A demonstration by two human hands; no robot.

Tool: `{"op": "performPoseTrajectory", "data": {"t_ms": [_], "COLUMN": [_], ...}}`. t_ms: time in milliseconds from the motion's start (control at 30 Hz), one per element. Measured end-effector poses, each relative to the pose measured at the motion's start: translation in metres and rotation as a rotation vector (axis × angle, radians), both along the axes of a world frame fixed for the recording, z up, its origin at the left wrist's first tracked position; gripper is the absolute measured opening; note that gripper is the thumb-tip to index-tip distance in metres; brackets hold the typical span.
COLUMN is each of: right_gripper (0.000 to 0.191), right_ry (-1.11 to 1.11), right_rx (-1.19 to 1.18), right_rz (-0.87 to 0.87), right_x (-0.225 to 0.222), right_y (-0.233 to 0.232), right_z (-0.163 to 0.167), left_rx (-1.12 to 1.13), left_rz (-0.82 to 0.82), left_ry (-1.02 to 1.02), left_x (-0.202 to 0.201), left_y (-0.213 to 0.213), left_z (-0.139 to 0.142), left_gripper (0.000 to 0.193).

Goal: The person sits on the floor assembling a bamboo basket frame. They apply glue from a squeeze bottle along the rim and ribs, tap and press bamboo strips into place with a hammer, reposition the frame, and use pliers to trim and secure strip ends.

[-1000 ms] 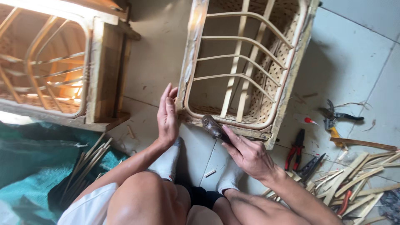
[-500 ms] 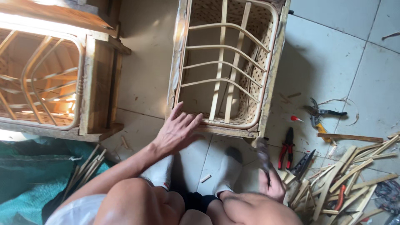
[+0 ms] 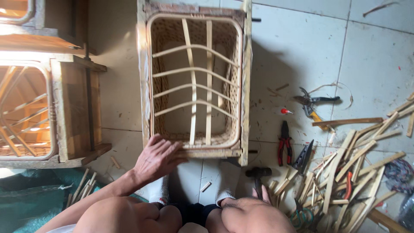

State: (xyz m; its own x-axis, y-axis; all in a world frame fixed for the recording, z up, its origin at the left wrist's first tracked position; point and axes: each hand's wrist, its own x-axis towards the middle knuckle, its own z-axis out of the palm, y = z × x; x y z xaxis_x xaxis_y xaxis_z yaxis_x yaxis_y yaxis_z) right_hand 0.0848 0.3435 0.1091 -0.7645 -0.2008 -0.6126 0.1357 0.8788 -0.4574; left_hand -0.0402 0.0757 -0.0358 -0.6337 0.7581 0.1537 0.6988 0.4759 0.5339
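Rattan frame (image 3: 196, 82) under flat open left hand (image 3: 157, 157), right hand (image 3: 258, 203) gripping hammer (image 3: 258, 173)

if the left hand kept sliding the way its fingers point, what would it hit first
Probably the woven rattan basket frame: the left hand already rests its fingers on the wooden bottom rail, pointing right along it.

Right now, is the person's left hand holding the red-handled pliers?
No: the left hand rests on the wooden frame of the rattan basket, while the red-handled pliers lie untouched on the floor tiles.
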Motion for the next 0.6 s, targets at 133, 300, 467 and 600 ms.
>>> {"op": "performPoseTrajectory", "data": {"t_ms": [133,300,467,600], "right_gripper": [0.032,0.030,0.028,0.027], "right_ry": [0.074,0.170,0.264,0.335], "right_rx": [-0.013,-0.025,-0.027,-0.023], "right_rz": [0.022,0.038,0.051,0.030], "right_x": [-0.008,-0.015,-0.026,-0.017], "right_y": [-0.004,-0.011,-0.014,-0.016], "right_z": [-0.012,-0.016,-0.030,-0.038], "left_rx": [0.179,0.475,0.612,0.360], "left_rz": [0.010,0.584,0.693,0.712], "left_ry": [0.009,-0.167,-1.023,-0.991], "left_x": [-0.013,-0.111,-0.205,-0.228], "left_y": [-0.014,-0.019,-0.014,-0.016], "left_z": [0.010,0.001,-0.005,-0.015], "left_gripper": [0.045,0.038,0.056,0.057]}}
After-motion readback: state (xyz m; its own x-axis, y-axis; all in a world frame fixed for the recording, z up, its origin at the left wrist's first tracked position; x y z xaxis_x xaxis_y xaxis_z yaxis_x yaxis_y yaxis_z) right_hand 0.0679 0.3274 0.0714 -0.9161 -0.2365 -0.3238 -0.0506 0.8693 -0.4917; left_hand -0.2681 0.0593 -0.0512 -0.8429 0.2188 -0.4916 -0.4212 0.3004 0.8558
